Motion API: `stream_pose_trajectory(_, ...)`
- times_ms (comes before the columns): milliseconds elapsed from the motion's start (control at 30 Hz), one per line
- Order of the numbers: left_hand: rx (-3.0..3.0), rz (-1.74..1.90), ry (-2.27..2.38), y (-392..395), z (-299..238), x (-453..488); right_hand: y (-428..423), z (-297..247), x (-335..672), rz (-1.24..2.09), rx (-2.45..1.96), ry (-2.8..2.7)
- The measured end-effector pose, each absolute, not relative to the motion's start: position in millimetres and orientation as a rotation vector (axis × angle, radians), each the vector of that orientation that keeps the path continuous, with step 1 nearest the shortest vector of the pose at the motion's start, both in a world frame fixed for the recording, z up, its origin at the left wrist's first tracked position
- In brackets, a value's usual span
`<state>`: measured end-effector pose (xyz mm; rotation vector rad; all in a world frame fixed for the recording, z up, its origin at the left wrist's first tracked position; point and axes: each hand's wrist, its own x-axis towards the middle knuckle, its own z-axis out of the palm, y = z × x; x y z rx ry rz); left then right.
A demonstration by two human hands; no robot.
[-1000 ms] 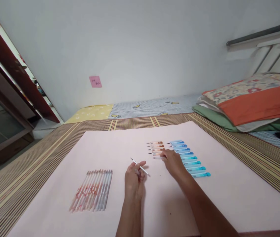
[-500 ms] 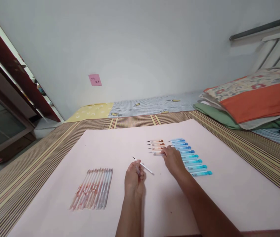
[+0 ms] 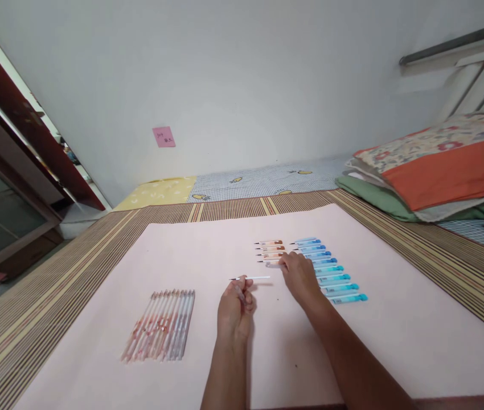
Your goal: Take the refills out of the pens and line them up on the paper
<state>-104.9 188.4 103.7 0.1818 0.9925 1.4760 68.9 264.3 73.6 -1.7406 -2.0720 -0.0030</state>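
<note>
Between the thumb and fingers of my left hand [image 3: 234, 310] is a slim white pen refill [image 3: 259, 278], lying almost level with its dark tip to the left. A small clear piece [image 3: 240, 294], perhaps a pen cap, is tucked in the same fingers. My right hand [image 3: 299, 279] is closed, its fingertips on a translucent pen part [image 3: 273, 265] whose rounded end pokes out to the left; the rest is hidden. Just above it lie several brown-ended refills [image 3: 271, 249] in a row. Blue and turquoise-ended refills [image 3: 338, 278] form a column, partly behind my right hand.
Several clear-barrelled pens [image 3: 159, 327] lie side by side on the left of the pale pink sheet [image 3: 105, 319]. Beneath is a striped mat [image 3: 66, 267]. Folded bedding [image 3: 451, 176] is stacked at right, and a pink note [image 3: 164, 136] sticks to the wall.
The white refill in my left hand has swung from slanting down to the right to nearly level. My left hand has shifted slightly; my right hand stays in place.
</note>
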Motion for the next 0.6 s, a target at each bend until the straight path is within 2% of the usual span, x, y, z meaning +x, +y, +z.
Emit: stream_pose_trajectory(600,0.182,1.435,1.040,187.5,105.8,-99.2,265.4,69.8,68.1,-0.020,-1.713,-2.039)
